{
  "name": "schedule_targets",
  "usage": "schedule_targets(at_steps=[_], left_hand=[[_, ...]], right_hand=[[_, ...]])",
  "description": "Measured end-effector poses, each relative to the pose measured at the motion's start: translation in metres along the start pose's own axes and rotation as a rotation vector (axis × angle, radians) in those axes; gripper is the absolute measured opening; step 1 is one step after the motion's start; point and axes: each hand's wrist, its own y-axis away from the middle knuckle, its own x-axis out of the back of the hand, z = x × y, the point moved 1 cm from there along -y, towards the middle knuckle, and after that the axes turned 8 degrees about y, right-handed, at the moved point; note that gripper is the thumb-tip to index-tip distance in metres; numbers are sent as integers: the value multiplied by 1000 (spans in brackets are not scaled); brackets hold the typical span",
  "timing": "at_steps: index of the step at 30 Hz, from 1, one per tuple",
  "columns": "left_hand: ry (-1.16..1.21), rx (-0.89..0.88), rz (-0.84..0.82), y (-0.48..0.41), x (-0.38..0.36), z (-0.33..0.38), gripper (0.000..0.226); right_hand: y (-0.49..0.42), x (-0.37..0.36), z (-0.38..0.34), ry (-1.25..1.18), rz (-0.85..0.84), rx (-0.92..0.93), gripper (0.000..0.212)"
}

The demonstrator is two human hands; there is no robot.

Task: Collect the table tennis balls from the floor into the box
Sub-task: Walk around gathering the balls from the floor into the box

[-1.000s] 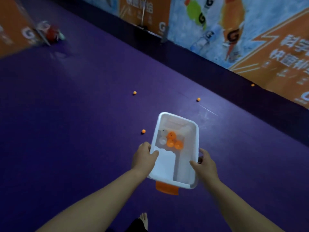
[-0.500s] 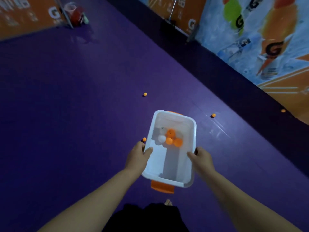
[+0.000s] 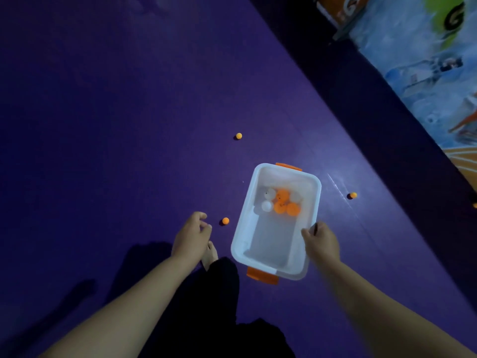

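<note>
A white plastic box (image 3: 244, 229) with orange handles holds several orange and white table tennis balls (image 3: 281, 205) at its far end. My right hand (image 3: 321, 241) grips the box's right rim. My left hand (image 3: 191, 235) is off the box, fingers loosely curled and empty, just left of an orange ball (image 3: 225, 220) on the purple floor. A second orange ball (image 3: 239, 135) lies farther ahead, and a third (image 3: 353, 195) sits to the right of the box.
A dark strip of floor (image 3: 366, 94) runs along a printed banner wall (image 3: 426, 60) at the right. My bare foot (image 3: 209, 255) and dark trouser leg (image 3: 206, 306) are below the left hand. Another orange ball (image 3: 475, 205) is barely visible at the right edge.
My left hand let go of the box's left rim and moved left toward the nearest floor ball. The view tilted down and closer to the floor; the right hand kept its grip.
</note>
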Motion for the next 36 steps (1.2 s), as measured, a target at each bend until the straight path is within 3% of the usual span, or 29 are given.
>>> schedule_targets(at_steps=[10, 23, 29, 36], left_hand=[[-158, 135, -124, -186, -39, -33, 30], [-252, 418, -209, -407, -203, -228, 37], [-339, 395, -229, -468, -272, -282, 37], [-436, 381, -225, -480, -323, -320, 51]], right_hand=[[-160, -85, -55, 30, -19, -99, 25], [-380, -299, -29, 108, 29, -111, 16], [-439, -356, -3, 29, 27, -46, 17], [-464, -381, 20, -29, 59, -27, 19]])
